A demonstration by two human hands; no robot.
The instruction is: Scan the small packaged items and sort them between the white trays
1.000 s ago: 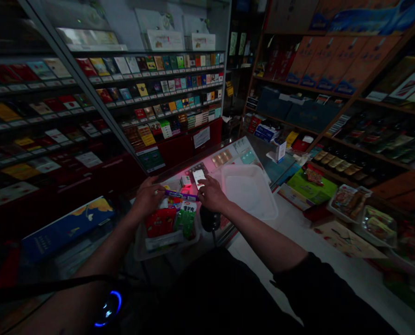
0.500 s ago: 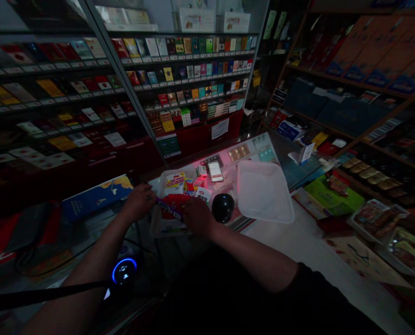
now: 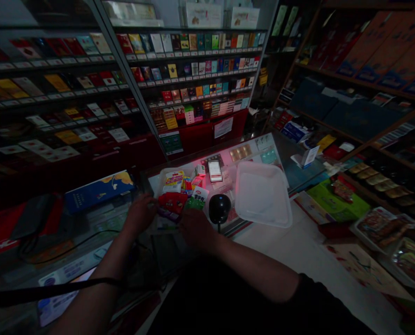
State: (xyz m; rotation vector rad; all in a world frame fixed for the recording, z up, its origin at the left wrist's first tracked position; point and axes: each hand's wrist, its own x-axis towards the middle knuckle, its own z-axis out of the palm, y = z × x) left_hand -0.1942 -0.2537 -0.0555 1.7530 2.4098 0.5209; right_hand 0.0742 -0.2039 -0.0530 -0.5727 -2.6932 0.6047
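Mid-frame, snack packets (image 3: pixel 174 180) already lie in a tub (image 3: pixel 162 174), left hand (image 3: pixel 141 213) and right hand (image 3: pixel 197 231) grasping an unreleased purple packet (image 3: pixel 169 214)

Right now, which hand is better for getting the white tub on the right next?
Probably the right hand: it's nearer the tub, with the black gadget between. The left hand is farther, beside the red packet. Both seem busy with the purple pack.
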